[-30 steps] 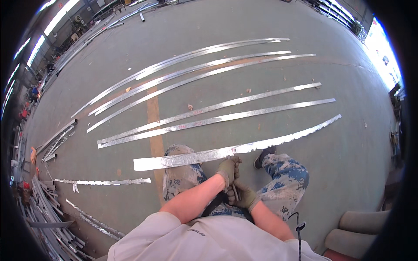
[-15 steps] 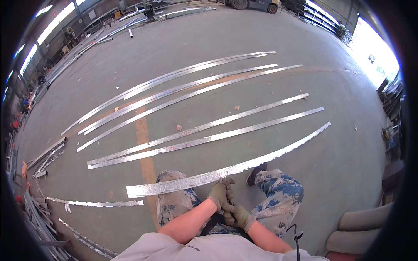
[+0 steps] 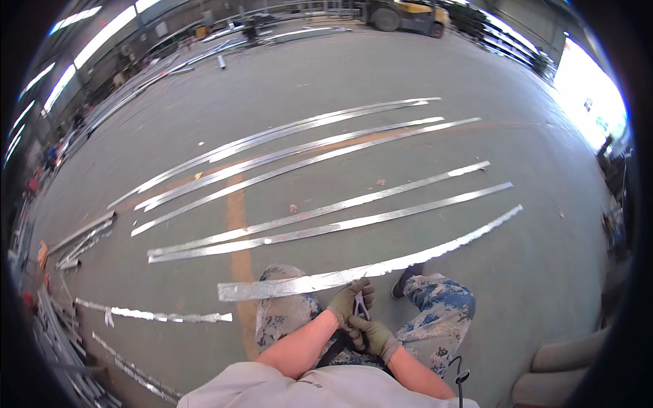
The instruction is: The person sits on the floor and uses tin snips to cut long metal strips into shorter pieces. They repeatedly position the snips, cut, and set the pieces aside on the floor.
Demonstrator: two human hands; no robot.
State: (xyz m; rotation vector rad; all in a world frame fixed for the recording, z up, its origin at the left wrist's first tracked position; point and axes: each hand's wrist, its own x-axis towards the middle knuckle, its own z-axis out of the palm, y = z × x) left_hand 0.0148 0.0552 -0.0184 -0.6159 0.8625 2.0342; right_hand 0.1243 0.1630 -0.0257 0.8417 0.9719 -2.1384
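Note:
My left hand (image 3: 349,302), in an olive work glove, is closed just below the nearest long metal strip (image 3: 381,264). My right hand (image 3: 371,335), gloved alike, sits lower and closer to my body with its fingers curled. A small two-handled hand tool (image 3: 361,307) shows between them, its handles spread; it resembles snips or pliers, its working end is hard to make out. Both hands seem wrapped around it. The strip is shiny, with a ragged right half, and passes across my camouflage-clad knees. Fingers hide where tool and strip meet.
Several flat metal strips (image 3: 326,229) lie roughly parallel on the floor (image 3: 544,272) ahead. Ragged offcuts (image 3: 153,314) and stacked metal lengths (image 3: 58,340) are at the left. A forklift (image 3: 408,17) stands far off; rounded cushion-like shapes (image 3: 568,350) are at the lower right.
The view has tilted, so the floor strips appear lower and farther right. The tool's handles now show spread between my hands. A red mark on the nearest strip no longer shows.

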